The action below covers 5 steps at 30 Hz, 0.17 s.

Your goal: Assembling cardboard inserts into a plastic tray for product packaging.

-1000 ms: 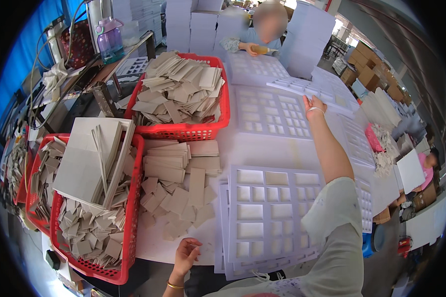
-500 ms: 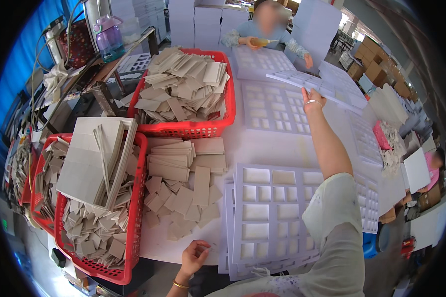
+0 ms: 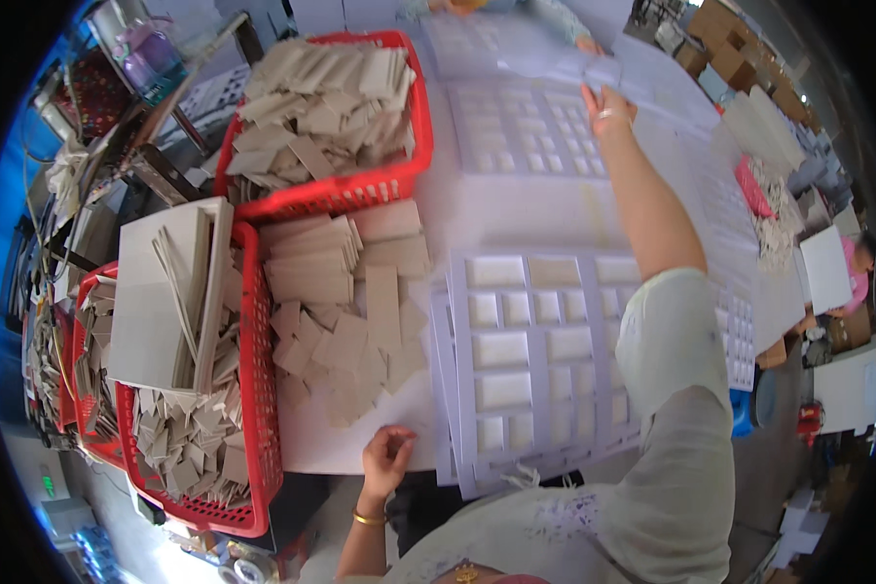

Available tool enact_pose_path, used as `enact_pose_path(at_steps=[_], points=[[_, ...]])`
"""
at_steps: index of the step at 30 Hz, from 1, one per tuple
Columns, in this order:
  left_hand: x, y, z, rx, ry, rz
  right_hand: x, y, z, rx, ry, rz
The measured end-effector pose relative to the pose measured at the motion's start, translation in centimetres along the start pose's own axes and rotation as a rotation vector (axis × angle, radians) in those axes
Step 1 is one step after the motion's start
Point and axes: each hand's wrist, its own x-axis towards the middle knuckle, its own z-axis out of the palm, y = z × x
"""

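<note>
My left hand (image 3: 387,461) hovers at the table's near edge, fingers curled in, nothing visible in it. It is nearest to a pile of loose grey cardboard pieces (image 3: 346,346). My right hand (image 3: 610,109) reaches far across the table, its fingers by the near edge of a blurred white compartment tray (image 3: 555,60). Motion blur hides whether they grip that edge. Under the outstretched arm lies a stack of white compartment trays (image 3: 540,336), some cells lined with grey card. A similar flat tray (image 3: 521,127) rests left of my right hand.
Red plastic baskets (image 3: 420,122) (image 3: 260,389) full of grey card pieces stand on the left; the nearer one carries larger boards (image 3: 156,292). Across the table a co-worker's hand (image 3: 589,45) is near the trays. Cardboard boxes (image 3: 735,63) stand far right.
My view has shifted, so the table sits higher in the picture. The tilted tray by my right hand now looks lower and blurred. My left hand stays near the table edge, curled.
</note>
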Motion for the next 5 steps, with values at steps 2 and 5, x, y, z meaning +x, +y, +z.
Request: enact_pose_path(at_steps=[2,5], points=[[0.0,-0.5,0.0,-0.027,0.005,0.011,-0.2,-1.2,0.2,-0.016,-0.006,0.068],[-0.7,-0.4,0.1,-0.069,-0.013,-0.044,-0.9,-1.6,0.8,-0.028,0.055,0.164]])
